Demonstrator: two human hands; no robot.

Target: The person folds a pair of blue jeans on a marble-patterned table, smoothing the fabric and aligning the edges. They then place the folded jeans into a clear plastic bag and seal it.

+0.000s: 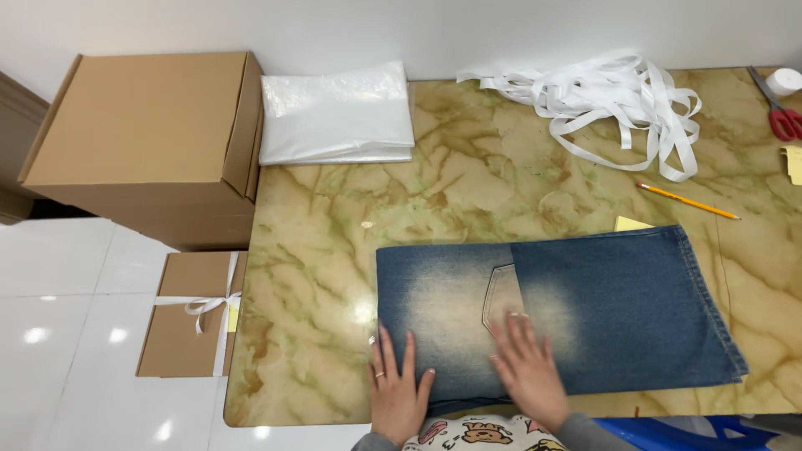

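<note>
Jeans (576, 313), folded into a flat blue denim rectangle, lie on the marbled green-and-tan table (317, 250) directly under both hands, near its front edge. Far to the left of the hands, off the table, a large cardboard box (146, 134) stands on the white floor, and nearer, just left of the left hand beyond the table edge, sits a flat brown box tied with white ribbon (194, 313). Beyond the left hand, toward the wall, rests a stack of clear plastic bags (337, 113). The left hand (399, 386) lies flat, fingers spread and holding nothing, pressing on the near left corner of the denim. Just beside it, the right hand (528, 363) is also flat and empty, fingers close together, laid over the faded patch below the back pocket; it looks slightly blurred. Up and to the right of the right hand are a tangle of white ribbon (622, 104), a yellow pencil (687, 201), and a yellow sticky note (631, 224) touching the denim's far edge. Red-handled scissors (781, 113) lie well apart at the far right. With the fold so near the table's front edge, a hard smoothing stroke could drag the layers askew or pull the bundle off toward the person; the note could also get swept under the cloth.
</note>
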